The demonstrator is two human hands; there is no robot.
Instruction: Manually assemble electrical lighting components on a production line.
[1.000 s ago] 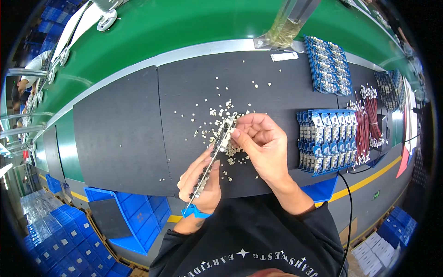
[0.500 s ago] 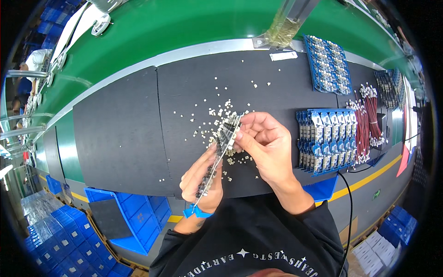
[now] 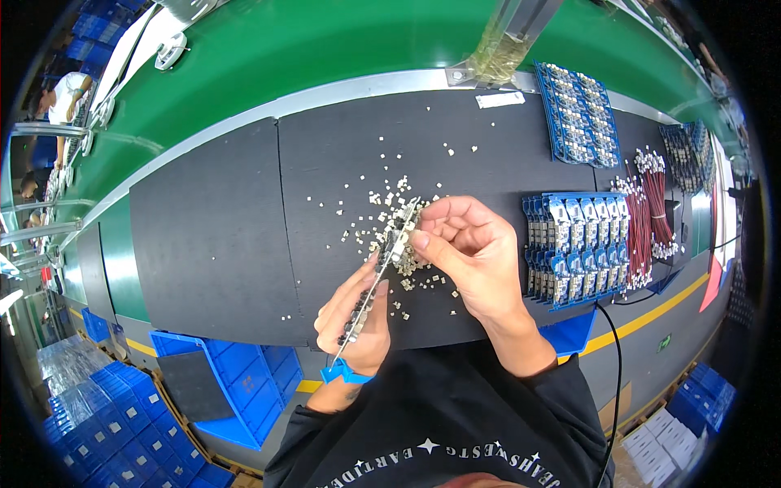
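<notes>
My left hand (image 3: 355, 321) is closed around a circuit board panel (image 3: 368, 299), held up nearly edge-on and slanting from my wrist to the upper right. Dark parts and white connectors show along its faces. At the panel's upper end, the thumb and forefinger of my right hand (image 3: 476, 256) close on its edge beside white connectors; whether a loose one is between the fingertips is hidden. A blue band (image 3: 346, 372) circles my left wrist. Beneath and beyond the panel, many small white connectors (image 3: 378, 198) lie scattered and heaped on the black mat (image 3: 211, 220).
Right of my hands stand blue circuit boards (image 3: 576, 248) in rows, with another blue panel (image 3: 578, 114) behind. Bundles of dark red wires (image 3: 640, 220) lie farther right. A metal post (image 3: 508, 41) rises at the back edge. Blue bins (image 3: 236, 386) stand below left.
The panel has turned slightly, and its upper end sits a little lower in view. My right hand has shifted slightly along with it. At far left, a person in white has moved.
</notes>
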